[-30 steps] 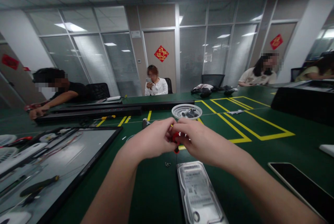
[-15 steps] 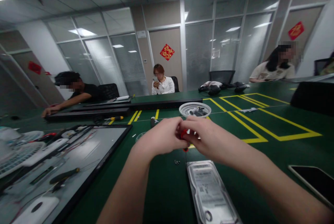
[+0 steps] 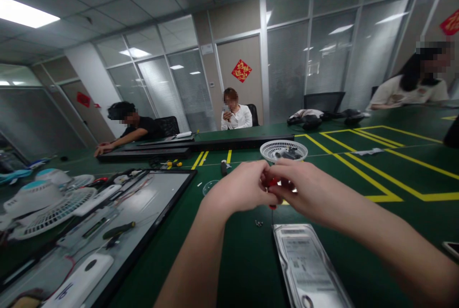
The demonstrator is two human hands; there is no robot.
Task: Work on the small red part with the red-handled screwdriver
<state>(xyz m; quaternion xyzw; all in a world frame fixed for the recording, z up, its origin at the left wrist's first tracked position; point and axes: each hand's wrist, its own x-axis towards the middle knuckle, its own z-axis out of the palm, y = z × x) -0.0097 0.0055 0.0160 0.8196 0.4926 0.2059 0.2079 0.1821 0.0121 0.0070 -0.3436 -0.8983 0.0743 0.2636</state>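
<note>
My left hand (image 3: 239, 190) and my right hand (image 3: 304, 188) meet in front of me above the green table (image 3: 358, 203). Both are pinched on a small red object (image 3: 272, 184) held between their fingertips; most of it is hidden by the fingers. A silver hard drive (image 3: 304, 265) lies flat on the table just below my right forearm. A few tiny screws (image 3: 258, 223) lie on the mat under my hands.
A white round basket (image 3: 283, 151) with small parts stands beyond my hands. A large opened flat panel (image 3: 93, 231) with tools, wires and a screwdriver (image 3: 118, 229) lies at the left, white fan parts (image 3: 46, 203) beside it. Three people sit along the far side.
My view has swung to the left, so everything has slid right in the picture and the phone at the right has almost left it. My hands stay pinched together on the red object.
</note>
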